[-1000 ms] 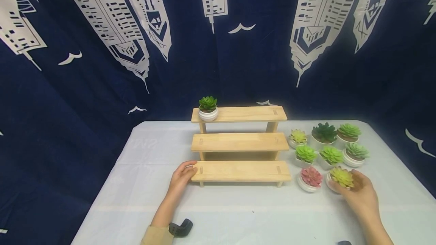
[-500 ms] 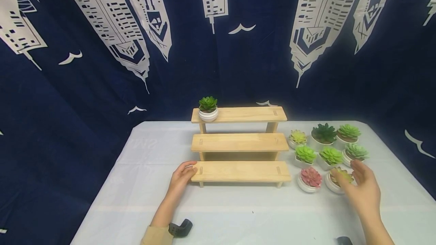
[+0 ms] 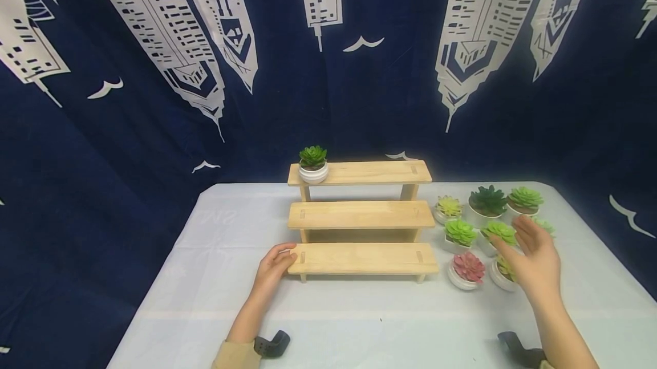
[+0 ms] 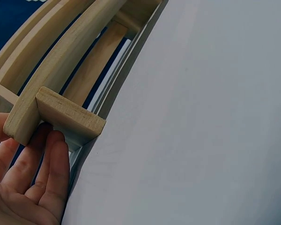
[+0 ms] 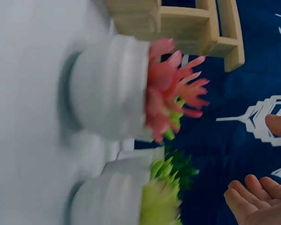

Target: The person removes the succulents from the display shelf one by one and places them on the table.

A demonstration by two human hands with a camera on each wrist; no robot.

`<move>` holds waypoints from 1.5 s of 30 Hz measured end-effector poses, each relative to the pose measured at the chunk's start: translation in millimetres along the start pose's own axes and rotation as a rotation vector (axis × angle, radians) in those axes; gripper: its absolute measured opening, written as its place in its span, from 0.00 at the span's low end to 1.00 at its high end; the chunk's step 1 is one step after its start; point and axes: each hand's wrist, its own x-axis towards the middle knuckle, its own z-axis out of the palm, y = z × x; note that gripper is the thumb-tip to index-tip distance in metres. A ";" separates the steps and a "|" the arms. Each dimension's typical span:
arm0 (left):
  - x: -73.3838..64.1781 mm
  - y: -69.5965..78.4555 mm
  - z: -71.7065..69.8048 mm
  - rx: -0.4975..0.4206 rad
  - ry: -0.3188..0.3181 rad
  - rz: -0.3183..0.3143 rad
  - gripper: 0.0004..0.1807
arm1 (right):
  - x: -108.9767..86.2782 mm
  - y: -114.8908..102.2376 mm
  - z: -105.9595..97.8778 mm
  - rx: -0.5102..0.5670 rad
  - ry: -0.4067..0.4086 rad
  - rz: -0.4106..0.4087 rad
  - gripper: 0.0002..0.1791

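Note:
A three-tier wooden plant stand (image 3: 361, 215) stands mid-table. My left hand (image 3: 276, 264) grips the left end of its lowest board, thumb on top; the left wrist view shows the fingers (image 4: 54, 164) bent beneath the wood. My right hand (image 3: 539, 260) is raised above the potted succulents at the right, holding nothing, its fingers and thumb spread apart. A yellow-green succulent (image 3: 504, 271) in a white pot is partly hidden by that hand, as is a pale green one (image 3: 545, 225) behind it. Beside the yellow-green plant sits a pink succulent (image 3: 469, 266).
Several more succulents stand behind, including a dark green one (image 3: 487, 201) and bright green ones (image 3: 460, 232). A green succulent (image 3: 313, 163) occupies the top board's left end. A dark blue cloth (image 3: 328, 101) with white buildings hangs behind the white table (image 3: 359, 323).
My right hand has let go of the yellow-green succulent, which stays on the table, and has lifted away towards the back plants. The left hand has not moved.

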 end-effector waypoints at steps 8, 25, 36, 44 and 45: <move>-1.0 -1.0 -0.9 -0.015 0.006 0.008 0.19 | -5.2 -66.5 12.6 0.049 -0.048 -0.010 0.42; 0.1 0.5 -1.4 -0.011 0.005 -0.006 0.18 | 2.5 -129.2 46.9 0.124 -0.162 -0.077 0.42; 0.6 -0.6 -1.9 -0.015 -0.008 0.007 0.19 | 6.2 -153.6 71.9 0.171 -0.224 -0.162 0.42; 0.4 -1.3 -2.0 -0.023 -0.004 0.004 0.19 | 8.1 -168.5 90.5 0.276 -0.281 -0.189 0.42; 0.3 -1.3 -1.9 -0.027 -0.004 0.005 0.19 | 8.1 -170.5 92.6 0.284 -0.290 -0.190 0.42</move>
